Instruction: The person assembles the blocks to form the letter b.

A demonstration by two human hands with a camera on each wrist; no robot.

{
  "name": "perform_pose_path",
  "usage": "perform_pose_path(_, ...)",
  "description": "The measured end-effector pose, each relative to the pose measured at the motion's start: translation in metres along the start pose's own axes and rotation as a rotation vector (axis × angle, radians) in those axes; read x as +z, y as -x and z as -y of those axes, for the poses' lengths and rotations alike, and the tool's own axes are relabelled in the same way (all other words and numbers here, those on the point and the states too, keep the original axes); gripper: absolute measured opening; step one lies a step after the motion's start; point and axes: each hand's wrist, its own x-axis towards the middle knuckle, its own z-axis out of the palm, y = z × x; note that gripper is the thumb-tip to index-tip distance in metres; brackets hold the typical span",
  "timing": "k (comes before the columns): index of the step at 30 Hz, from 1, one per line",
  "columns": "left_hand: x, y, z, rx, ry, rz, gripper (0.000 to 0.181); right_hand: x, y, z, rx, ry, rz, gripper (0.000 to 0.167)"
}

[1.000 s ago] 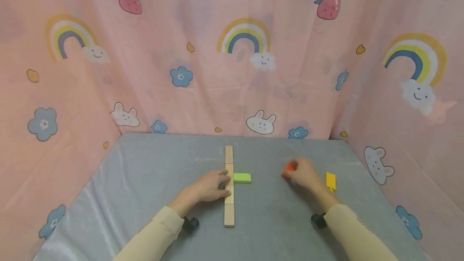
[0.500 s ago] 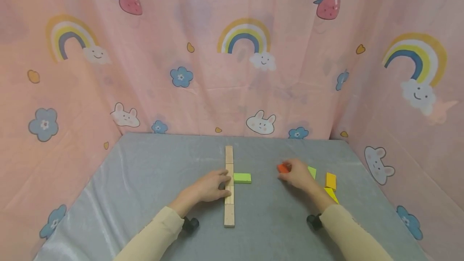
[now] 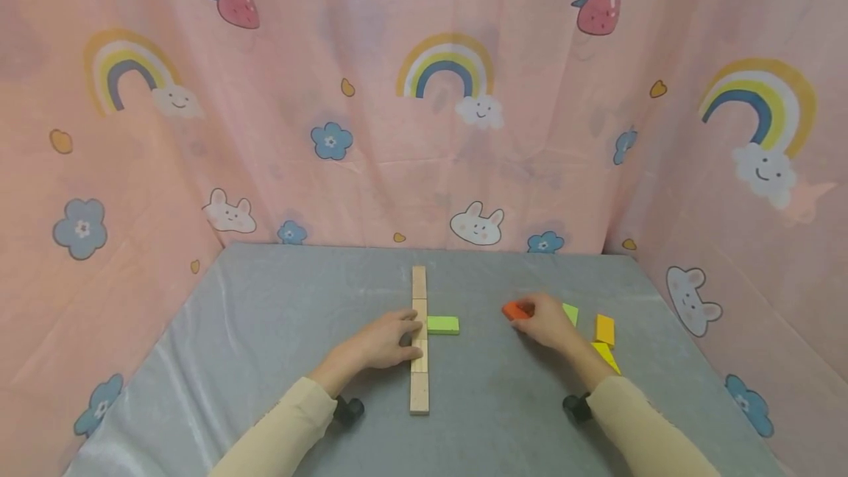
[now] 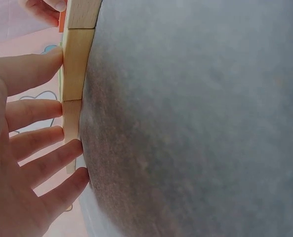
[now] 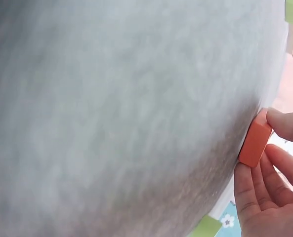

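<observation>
Right grip (image 3: 545, 321): grasping the orange block (image 3: 514, 311), pinched between thumb and fingertips, low over the surface (image 3: 278, 315); contact with the cloth cannot be confirmed. Compared with 1.0 s ago, block and hand sit further left, nearer the row, and the block lies flatter. Left grip (image 3: 384, 339): released, fingers extended, tips touching the wooden row (image 3: 419, 393); position unchanged.

Row: four pale, grained wooden bars end to end, straight, running away from the person. Light green block (image 3: 443, 325), flat and rectangular, touches the row's right side at a right angle; not moved. The orange block is a smooth, sharp-edged cuboid, well apart from it.

Beyond the right wrist: second green piece (image 3: 570, 314), partly hidden, now visible; amber block (image 3: 605, 330), rectangular; yellow piece (image 3: 606, 357), tapered, just beside the amber one, more exposed than 1.0 s ago.

Surface covering: grey cloth, soft sheen, creased at left. Cream sleeves (image 3: 291, 418). Behind: pink curtain (image 3: 371, 197), folded fabric printed with rainbows and strawberries.
</observation>
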Motion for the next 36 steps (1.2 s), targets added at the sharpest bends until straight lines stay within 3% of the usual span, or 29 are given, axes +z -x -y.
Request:
perform_pose_path(14,0.001,-0.001,0.001,-0.005,-0.005,0.000,0.058,0.016,0.007,0.026,-0.072,0.014,0.003,0.038)
perform_pose_path(36,0.000,0.000,0.000,0.009,-0.009,-0.003,0.057,0.047,0.005,0.060,-0.081,0.026,0.036,0.032)
